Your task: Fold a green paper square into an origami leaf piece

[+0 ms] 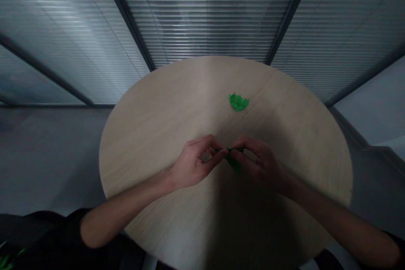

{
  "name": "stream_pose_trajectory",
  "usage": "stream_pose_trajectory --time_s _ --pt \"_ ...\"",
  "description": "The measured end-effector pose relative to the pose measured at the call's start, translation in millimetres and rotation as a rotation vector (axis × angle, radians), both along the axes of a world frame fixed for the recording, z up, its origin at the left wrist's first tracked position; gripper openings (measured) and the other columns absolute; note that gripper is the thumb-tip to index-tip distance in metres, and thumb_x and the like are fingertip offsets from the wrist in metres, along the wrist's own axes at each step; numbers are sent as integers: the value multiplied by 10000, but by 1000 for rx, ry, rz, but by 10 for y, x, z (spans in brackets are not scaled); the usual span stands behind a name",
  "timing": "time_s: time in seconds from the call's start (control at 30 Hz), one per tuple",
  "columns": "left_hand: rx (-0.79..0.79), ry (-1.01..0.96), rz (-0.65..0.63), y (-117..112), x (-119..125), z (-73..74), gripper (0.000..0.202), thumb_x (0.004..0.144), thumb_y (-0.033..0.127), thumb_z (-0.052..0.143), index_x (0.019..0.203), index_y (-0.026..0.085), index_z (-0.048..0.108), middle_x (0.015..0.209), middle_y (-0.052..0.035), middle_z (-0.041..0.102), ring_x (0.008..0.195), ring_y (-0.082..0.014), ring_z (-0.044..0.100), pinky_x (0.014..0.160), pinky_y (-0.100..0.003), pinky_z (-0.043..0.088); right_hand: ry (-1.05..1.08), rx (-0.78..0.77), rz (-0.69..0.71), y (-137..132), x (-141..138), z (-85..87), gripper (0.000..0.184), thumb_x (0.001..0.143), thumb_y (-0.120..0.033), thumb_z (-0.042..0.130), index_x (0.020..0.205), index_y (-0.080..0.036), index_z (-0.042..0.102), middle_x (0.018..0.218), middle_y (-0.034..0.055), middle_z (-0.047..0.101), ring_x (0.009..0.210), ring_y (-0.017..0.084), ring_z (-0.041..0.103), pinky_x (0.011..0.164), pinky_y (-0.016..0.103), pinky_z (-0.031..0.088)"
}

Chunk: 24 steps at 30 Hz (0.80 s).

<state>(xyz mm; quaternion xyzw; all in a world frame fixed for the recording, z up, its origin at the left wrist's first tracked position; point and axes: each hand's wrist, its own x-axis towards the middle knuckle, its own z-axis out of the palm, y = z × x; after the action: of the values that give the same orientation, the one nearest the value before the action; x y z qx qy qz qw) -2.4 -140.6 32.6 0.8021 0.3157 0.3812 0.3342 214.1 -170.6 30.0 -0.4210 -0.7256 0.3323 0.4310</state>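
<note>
Two hands are meeting over the round wooden table, the left hand and right hand pinching a thin green strip narrowly between their fingertips. A small heap of green leaf-shaped pieces is lying farther out on the tabletop.

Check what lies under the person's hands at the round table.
A green piece hangs below the pinching left hand and right hand, over the shaded wood-grain tabletop. The fingers hide its upper part, so its full shape cannot be seen.
</note>
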Motion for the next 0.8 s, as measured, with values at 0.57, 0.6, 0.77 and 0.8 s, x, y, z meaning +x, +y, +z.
stream_pose_trajectory --time_s 0.57,0.6,0.77,0.8 --pt "-55 20 -17 21 5 -21 118 973 264 668 929 158 697 826 -33 719 681 -125 663 607 -219 548 -12 -21 -23 8 -16 -23 183 978 -325 681 866 -196 747 793 20 718 725 162 673 669 282 530" --pt "-51 25 -21 23 4 -21 119 975 265 665 934 158 700 837 -37 721 685 -125 666 606 -218 549 -8 -28 -17 8 -18 -23 183 978 -327 681 872 -196 751 796 20 720 729 162 675 672 280 532" --pt "-82 43 3 21 2 2 156 983 276 657 898 157 712 778 -27 717 636 -119 648 538 -191 507 -9 -66 11 12 -19 -16 169 990 -279 638 879 -196 734 812 22 712 734 157 667 656 264 526" --pt "-94 48 9 19 3 8 163 981 280 660 889 157 712 765 -24 714 629 -118 645 523 -185 496 -9 -62 16 13 -17 -15 169 993 -264 622 883 -196 731 811 21 708 737 156 664 662 264 524"
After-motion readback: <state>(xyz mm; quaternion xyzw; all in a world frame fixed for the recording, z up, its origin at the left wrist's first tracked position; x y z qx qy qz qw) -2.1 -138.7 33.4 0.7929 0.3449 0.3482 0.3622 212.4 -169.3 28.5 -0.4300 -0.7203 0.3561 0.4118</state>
